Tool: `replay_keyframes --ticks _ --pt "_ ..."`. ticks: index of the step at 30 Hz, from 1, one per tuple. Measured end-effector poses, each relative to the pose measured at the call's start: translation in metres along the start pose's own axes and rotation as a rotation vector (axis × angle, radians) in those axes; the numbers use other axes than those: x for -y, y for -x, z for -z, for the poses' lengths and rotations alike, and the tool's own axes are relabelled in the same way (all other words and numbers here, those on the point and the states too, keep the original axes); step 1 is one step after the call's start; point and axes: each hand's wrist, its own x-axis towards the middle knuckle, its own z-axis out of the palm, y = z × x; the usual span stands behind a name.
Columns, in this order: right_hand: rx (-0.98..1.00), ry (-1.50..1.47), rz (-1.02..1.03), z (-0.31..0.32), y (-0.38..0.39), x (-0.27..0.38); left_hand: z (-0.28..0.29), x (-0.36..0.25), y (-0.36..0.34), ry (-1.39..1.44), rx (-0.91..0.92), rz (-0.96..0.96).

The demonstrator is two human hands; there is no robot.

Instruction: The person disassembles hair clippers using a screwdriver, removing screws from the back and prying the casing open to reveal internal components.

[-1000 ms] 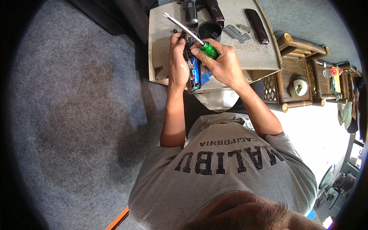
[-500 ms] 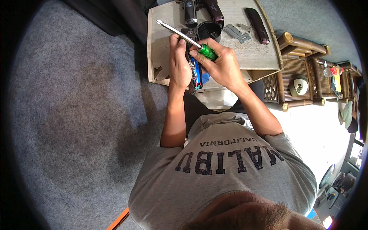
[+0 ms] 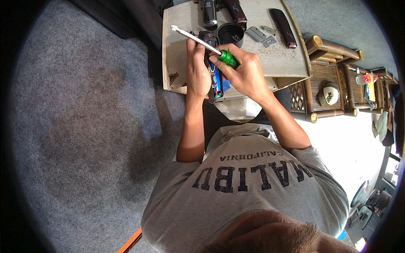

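My left hand [image 3: 197,74] is closed around an opened hair clipper [image 3: 217,84], held upright over the near edge of the small table. Its inside shows a blue cell and thin coloured wires. In my right hand [image 3: 248,71] lies a screwdriver [image 3: 228,59] with a green handle, its metal shank pointing up and left across the clipper, tip in the air. The right fingertips and thumb are at the clipper's right side; whether they also pinch a part of it is hidden. Just beyond the hands is a round black cup [image 3: 230,35].
On the pale table [image 3: 180,19] lie a black clipper [image 3: 209,16], a maroon clipper [image 3: 235,12], grey blade parts [image 3: 260,36] and a long maroon casing [image 3: 283,27]. Bamboo chairs [image 3: 311,95] stand at the right, one bearing a cap [image 3: 330,95]. Grey carpet [image 3: 84,105] spreads at the left.
The screwdriver's tip has dipped slightly toward me, and its shank has turned a little. Both hands stay almost where they were, with the clipper still in the left.
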Motion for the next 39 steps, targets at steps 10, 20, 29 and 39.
replay_keyframes --ticks 10,20,29,39 --pt "-0.070 -0.005 0.047 -0.0017 0.0006 -0.0046 -0.0015 -0.0037 -0.0037 0.061 0.069 -0.090" --pt "-0.101 0.072 0.119 -0.0033 0.0032 -0.0073 -0.0039 -0.0050 -0.0039 0.077 0.056 -0.091" --pt "-0.089 0.081 0.120 -0.0019 0.0028 -0.0056 -0.0021 -0.0034 -0.0038 0.062 0.070 -0.084" --pt "-0.061 0.099 0.071 -0.0009 0.0016 -0.0053 -0.0050 -0.0058 -0.0025 0.116 0.037 -0.051"
